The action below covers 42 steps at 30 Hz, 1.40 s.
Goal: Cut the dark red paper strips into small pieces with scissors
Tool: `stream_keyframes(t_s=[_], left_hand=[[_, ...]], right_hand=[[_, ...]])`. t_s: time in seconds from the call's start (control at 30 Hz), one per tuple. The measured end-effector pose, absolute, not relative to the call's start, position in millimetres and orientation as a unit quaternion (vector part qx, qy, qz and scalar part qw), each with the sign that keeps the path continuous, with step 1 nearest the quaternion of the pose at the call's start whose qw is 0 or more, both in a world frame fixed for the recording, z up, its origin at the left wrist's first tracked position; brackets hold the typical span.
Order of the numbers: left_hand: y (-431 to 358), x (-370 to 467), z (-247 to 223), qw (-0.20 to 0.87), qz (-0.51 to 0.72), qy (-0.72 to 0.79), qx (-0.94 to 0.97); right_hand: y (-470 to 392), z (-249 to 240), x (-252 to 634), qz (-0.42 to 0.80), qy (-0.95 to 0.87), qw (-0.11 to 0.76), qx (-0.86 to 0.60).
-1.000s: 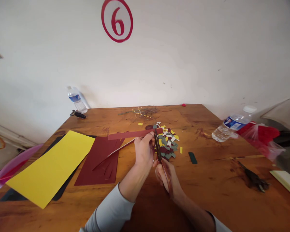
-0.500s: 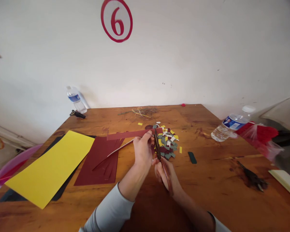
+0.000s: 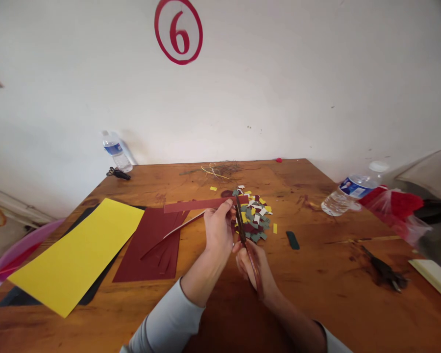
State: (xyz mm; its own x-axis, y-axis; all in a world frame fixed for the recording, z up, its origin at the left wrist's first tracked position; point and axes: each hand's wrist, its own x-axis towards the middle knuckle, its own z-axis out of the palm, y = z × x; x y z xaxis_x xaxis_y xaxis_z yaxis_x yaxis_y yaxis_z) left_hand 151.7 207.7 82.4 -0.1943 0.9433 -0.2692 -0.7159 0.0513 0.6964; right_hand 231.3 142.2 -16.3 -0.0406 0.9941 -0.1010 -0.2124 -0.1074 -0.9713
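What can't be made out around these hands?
All in the head view:
Red strip: part covered by the left hand.
Scissors: handles partly hidden by the right hand.
Pale object: cut off by the right edge.
Dark tool: too blurred to identify.

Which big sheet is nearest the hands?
The red sheet, closest to the left hand, with strips on top. The yellow sheet and the dark sheet under it lie farther left.
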Motion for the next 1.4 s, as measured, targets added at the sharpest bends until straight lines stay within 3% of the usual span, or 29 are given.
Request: stream_keyframes(t_s=[1.4], left_hand=[[208.9,154.3,77.6,0.623,0.691,0.345,0.120]], right_hand=[[149.5,-22.6,231.0,0.618,-0.380,0.537,-0.430]])
